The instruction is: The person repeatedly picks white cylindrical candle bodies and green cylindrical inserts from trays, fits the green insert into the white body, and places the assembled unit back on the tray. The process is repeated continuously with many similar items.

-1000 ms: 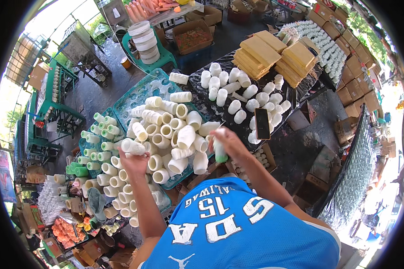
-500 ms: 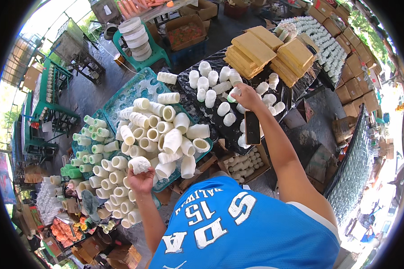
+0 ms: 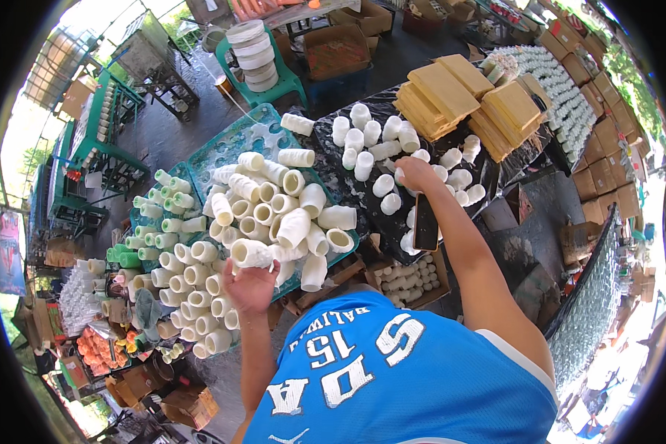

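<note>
My left hand [image 3: 250,288] is open, its fingers spread just below a white hollow cylinder [image 3: 251,253]. That cylinder lies at the near edge of a heap of similar cream-white cylinders [image 3: 263,211], some with their open ends facing me. My right hand [image 3: 416,175] reaches over the black-covered table [image 3: 355,196], fingers curled round a small white cylinder [image 3: 399,176] that is mostly hidden. Several more white cylinders [image 3: 362,166] stand or lie around it. A dark, flat, phone-like rectangle [image 3: 425,222] shows beside my right forearm.
A teal moulded tray [image 3: 237,144] lies under the heap, with greenish cylinders [image 3: 152,229] to its left. Yellow slabs [image 3: 436,96] are stacked on the table's far side. A green chair [image 3: 285,85] holds stacked white discs. A carton of white pieces [image 3: 414,277] sits below the table.
My left hand has loosened from the white cylinder, which now rests on the heap. My right hand has drawn nearer with its piece. The whole view has shifted slightly.
</note>
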`<state>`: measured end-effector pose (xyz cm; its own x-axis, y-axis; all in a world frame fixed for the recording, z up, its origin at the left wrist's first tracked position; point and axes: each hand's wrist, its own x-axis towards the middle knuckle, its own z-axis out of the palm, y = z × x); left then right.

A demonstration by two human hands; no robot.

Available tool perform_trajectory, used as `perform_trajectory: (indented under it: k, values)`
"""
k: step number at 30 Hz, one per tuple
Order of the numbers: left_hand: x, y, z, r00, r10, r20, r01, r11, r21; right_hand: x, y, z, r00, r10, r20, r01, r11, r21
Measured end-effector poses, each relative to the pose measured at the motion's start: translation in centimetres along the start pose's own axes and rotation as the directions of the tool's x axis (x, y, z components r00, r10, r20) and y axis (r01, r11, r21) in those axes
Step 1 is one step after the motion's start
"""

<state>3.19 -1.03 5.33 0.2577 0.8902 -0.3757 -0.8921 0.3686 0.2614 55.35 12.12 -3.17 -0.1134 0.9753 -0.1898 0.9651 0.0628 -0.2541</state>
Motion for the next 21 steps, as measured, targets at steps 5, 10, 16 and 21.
perform_trajectory:
  k: [5,10,16,21]
  values:
    - [0.7,-1.6,0.2,1.000,-0.025,0.003,0.025,0.999,0.030,0.2,0.5,1.1,0.999,0.034,0.021,-0.034,0.999,-0.030]
    - [1.7,-2.0,-2.0,0.974,-0.089,0.209,0.091,0.996,-0.002,1.3,0.8,0.7,0.990,-0.025,0.135,0.033,0.998,-0.053]
    - [0.5,-2.3,0.0,0.981,-0.125,0.149,0.116,0.991,0.068,-2.8,-2.0,-1.7,0.996,0.022,-0.092,-0.018,0.999,0.039]
    - [-0.1,-2.2,0.5,0.987,-0.139,0.086,0.123,0.978,0.169,-7.8,-21.3,-2.6,0.949,0.008,-0.314,0.226,0.675,0.702]
